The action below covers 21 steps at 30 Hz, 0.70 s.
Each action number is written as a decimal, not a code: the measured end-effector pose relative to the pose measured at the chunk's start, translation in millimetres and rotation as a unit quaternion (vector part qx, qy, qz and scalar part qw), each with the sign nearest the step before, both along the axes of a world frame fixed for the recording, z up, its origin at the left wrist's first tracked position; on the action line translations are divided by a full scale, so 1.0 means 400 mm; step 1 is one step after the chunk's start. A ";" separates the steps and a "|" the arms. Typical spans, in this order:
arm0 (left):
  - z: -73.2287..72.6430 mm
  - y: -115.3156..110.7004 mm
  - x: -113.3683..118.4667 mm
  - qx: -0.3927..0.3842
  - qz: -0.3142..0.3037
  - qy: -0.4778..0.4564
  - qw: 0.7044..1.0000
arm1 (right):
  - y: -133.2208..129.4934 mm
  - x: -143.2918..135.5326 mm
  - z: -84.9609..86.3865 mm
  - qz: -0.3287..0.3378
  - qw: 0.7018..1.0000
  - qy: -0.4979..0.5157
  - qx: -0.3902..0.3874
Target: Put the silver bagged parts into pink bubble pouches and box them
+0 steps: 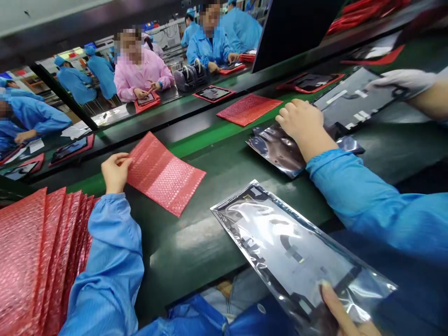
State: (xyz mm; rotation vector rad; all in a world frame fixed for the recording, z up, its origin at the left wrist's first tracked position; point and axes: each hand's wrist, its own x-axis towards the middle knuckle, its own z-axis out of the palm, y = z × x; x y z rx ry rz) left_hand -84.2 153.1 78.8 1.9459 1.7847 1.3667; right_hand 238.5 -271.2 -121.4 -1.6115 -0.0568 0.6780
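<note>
Pinched in the fingers of my left hand (116, 171) is the corner of a red bubble-wrap bag (164, 175), held just above the green bench. My right hand (341, 310), low at the right, grips a clear-fronted antistatic bag (301, 252) with its thumb on top. Inside that bag lies a flat grey display panel with black edges; its lower end is partly hidden by my hand. The two bags are apart. A stack of red bubble-wrap bags (38, 256) stands beside my left forearm.
At my right, a co-worker's bare hand (301, 121) and gloved hand (406, 84) handle another panel (360, 100) over dark antistatic bags (280, 149). A red bubble bag (248, 109) lies on the green bench (196, 233) beyond. People work across the line.
</note>
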 end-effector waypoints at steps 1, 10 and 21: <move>0.030 -0.037 0.007 0.070 0.009 0.005 0.998 | 0.005 -0.007 0.004 -0.016 1.000 0.003 0.008; 0.011 -0.345 0.218 0.150 -0.391 0.261 0.870 | 0.134 -0.120 0.102 -0.026 0.982 0.139 0.123; -0.177 -0.252 0.245 -0.224 -0.427 0.294 0.825 | 0.033 -0.064 0.131 0.056 0.998 -0.027 0.026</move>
